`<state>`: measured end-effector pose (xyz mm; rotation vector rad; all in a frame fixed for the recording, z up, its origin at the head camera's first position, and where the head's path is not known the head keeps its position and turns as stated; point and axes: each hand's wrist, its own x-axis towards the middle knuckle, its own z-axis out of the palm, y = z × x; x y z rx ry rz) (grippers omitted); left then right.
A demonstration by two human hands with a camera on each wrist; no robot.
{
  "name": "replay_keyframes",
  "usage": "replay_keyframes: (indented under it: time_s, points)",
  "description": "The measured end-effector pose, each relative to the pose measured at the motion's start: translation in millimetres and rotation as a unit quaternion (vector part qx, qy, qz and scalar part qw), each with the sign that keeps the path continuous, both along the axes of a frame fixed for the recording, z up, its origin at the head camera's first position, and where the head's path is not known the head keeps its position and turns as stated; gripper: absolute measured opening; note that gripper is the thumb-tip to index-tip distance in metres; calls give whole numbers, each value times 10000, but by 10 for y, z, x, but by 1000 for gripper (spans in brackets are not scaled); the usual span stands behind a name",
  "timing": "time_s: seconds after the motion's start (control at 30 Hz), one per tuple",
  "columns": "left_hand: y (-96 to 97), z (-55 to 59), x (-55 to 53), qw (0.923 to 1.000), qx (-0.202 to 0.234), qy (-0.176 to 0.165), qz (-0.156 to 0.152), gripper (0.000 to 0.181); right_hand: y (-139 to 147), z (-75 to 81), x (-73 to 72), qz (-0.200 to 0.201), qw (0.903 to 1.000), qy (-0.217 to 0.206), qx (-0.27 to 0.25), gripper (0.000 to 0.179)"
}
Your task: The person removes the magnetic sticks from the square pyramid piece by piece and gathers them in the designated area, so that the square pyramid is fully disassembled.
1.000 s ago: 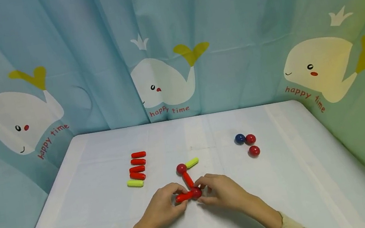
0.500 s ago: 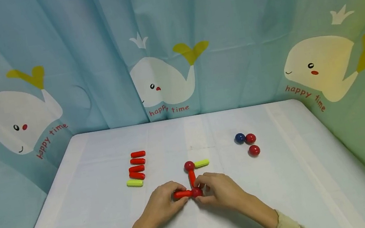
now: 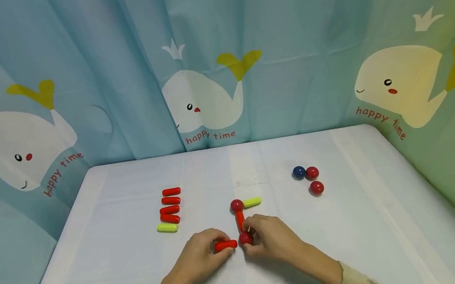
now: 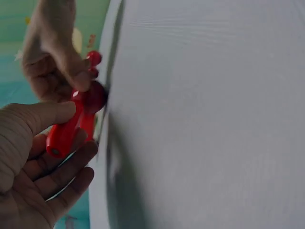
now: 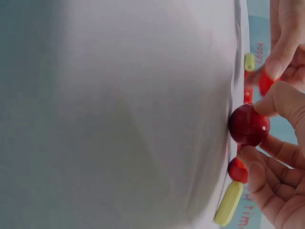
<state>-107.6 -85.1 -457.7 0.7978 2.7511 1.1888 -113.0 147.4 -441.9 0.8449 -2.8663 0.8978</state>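
My left hand point(image 3: 201, 256) pinches a red stick point(image 3: 225, 245) between thumb and fingers. Just right of it, my right hand point(image 3: 277, 239) pinches a red ball point(image 3: 245, 238); a narrow gap separates stick and ball in the head view. From that ball a second red stick point(image 3: 240, 220) runs away from me to another red ball point(image 3: 236, 205). A yellow-green stick point(image 3: 252, 202) extends rightward from this far ball. The left wrist view shows the held stick's point(image 4: 63, 136) near end. Smooth and round, the held ball point(image 5: 249, 125) sits in my right fingertips.
Several loose red sticks point(image 3: 170, 210) lie in a column on the left, with one yellow-green stick point(image 3: 167, 228) at its near end. At right are a blue ball point(image 3: 299, 173) and two red balls point(image 3: 312, 172). A curtain point(image 3: 290, 28) hangs behind the white table point(image 3: 119, 278).
The jointed piece has swung clockwise, its far ball moving right and its yellow-green stick levelling out. The left-hand stick, earlier against the near ball, has come slightly away to the left.
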Motion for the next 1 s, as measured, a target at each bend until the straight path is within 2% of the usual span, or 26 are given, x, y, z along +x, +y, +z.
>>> replay_keyframes:
  time_s: [0.13, 0.37, 0.6, 0.83, 1.0]
  points:
    - [-167, 20, 12, 9994, 64, -47, 322, 15, 25, 21, -13, -203, 9997, -83, 62, 20]
    - [-424, -3, 10, 9971, 114, -114, 742, 16, 52, -1, -20, -170, 9998, -133, 46, 20]
    - [-674, 15, -28, 9933, -243, 62, 1128, 17, 49, -17, -24, -109, 9997, -201, -61, 20]
    - [-929, 39, -137, 9888, -866, 389, 1154, 22, 52, -22, -18, -160, 9995, -257, -48, 20]
    - [-1053, -2, -193, 9876, -991, 526, 1095, 25, 59, -24, -17, -174, 9995, -253, -57, 21]
